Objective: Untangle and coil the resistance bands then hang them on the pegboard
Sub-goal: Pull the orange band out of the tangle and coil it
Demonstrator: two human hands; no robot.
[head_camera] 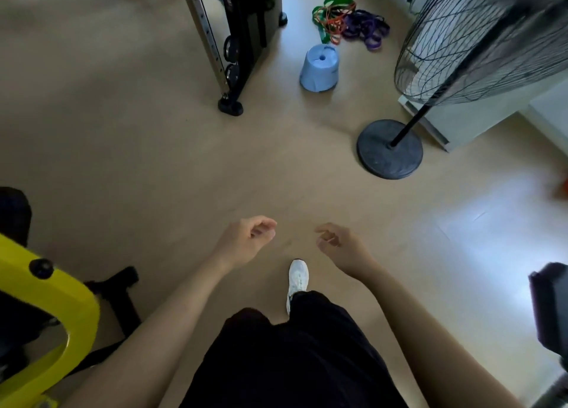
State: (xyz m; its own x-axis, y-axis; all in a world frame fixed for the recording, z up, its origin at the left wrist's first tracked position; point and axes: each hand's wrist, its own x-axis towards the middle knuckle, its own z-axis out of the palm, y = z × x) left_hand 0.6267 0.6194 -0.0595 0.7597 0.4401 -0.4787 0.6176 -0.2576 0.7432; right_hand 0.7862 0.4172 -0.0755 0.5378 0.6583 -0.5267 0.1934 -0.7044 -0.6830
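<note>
Green, orange and purple stretchy bands lie in a knotted heap at the far edge of the floor.
Our left hand and right hand hang out in front of us, well apart from the heap, fingers softly curled and holding nothing. A round pale blue plastic tub sits upside down just beside the bands. To its right stands a fan with a wire cage, a thin black pole and a flat round base. Our white shoe is on the smooth tan floor.

Beige floor, standing fan on round base, blue stool, black rack, yellow frame
</note>
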